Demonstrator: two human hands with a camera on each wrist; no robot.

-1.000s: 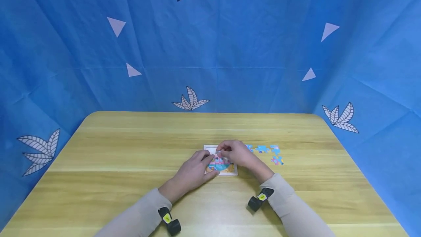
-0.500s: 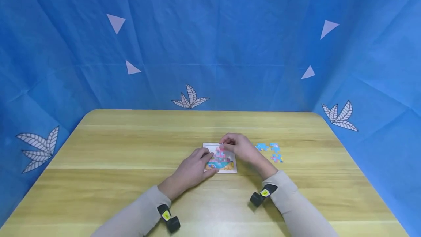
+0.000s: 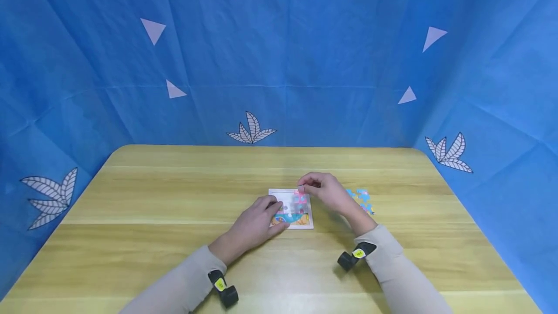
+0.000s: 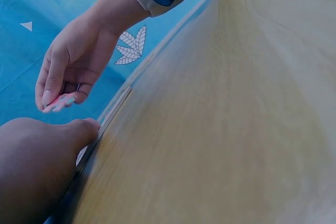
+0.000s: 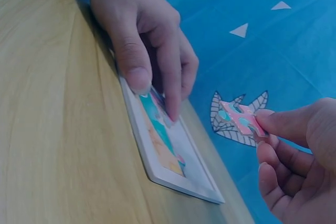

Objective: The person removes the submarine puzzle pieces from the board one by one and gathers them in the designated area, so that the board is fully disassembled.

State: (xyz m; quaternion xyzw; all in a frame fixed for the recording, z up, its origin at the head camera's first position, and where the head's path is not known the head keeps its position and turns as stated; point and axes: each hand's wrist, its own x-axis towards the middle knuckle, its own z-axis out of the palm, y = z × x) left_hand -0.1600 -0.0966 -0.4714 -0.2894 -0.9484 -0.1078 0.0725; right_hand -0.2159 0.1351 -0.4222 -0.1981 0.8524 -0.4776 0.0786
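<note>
A white-framed jigsaw puzzle [image 3: 310, 219] lies on the table, with turquoise and orange pieces along its near side and bare white tray further back. My left hand [image 3: 257, 222] presses on its left part; in the right wrist view the thumb rests at the frame's edge and a straight finger touches the inside. Between thumb and fingertips my right hand [image 3: 329, 193] pinches pink-and-turquoise puzzle pieces [image 5: 242, 120], which look joined together. They hang in the air above the frame's right part. Curled fingers of the right hand partly hide their edge.
Several loose blue puzzle pieces [image 3: 363, 196] lie on the wooden table [image 3: 174, 188] right of the frame, partly behind the right hand. A blue curtain [image 3: 279, 62] with leaf and triangle prints hangs behind the table.
My right hand has lifted the pink puzzle pieces off the puzzle and carried them to the right, uncovering white tray. My left hand has stayed in place on the frame.
</note>
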